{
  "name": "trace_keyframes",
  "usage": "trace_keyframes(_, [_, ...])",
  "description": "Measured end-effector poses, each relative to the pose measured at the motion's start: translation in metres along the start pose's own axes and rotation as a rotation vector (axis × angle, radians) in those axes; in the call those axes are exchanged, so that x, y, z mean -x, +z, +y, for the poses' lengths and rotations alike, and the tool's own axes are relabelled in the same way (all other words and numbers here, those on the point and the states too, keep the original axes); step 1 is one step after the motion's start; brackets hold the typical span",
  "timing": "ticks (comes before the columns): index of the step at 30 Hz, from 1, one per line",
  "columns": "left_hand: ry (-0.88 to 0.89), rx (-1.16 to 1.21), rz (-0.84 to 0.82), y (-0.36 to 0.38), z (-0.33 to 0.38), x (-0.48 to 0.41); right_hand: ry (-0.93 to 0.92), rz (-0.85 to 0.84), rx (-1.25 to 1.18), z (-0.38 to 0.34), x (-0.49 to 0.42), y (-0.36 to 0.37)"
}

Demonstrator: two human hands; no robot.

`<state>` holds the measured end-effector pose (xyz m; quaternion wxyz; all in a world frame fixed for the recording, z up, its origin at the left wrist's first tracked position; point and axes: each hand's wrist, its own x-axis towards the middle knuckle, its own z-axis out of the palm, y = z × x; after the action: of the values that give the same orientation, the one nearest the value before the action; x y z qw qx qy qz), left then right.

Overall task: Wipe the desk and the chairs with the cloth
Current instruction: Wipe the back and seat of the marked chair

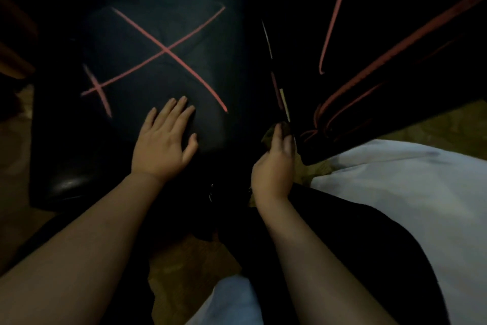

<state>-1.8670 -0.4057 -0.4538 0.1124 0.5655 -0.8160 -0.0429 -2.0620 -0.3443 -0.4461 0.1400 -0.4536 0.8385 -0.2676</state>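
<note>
Left hand: fingers spread flat on the black padded leather chair seat marked with pink crossing lines.
Right hand: fingers curled around a dark crumpled cloth.

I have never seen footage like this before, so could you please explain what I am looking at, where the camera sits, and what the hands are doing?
There is no machine here. A person wears one wide-angle camera on the head, so the single picture looks forward and down at their own bare arms.

The left hand lies flat, fingers spread, on the seat of a dark padded chair. The seat is marked with red lines that cross in a large X, with a smaller cross beside it.

The right hand is closed around a small dark cloth, pressed to the edge of a second dark surface that also carries red lines. The picture is too dim to tell whether that surface is the desk or another chair.

Below it lies something white, probably fabric.
</note>
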Motion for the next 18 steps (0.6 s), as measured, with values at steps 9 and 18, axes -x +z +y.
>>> trace_keyframes(9, [0.067,0.052,0.119,0.008,-0.013,0.000,-0.037,-0.257,0.060,-0.038,-0.108,0.006])
trace_keyframes(18, [0.104,-0.028,0.154,0.011,-0.018,-0.001,-0.072,-0.159,0.262,-0.023,-0.056,0.003])
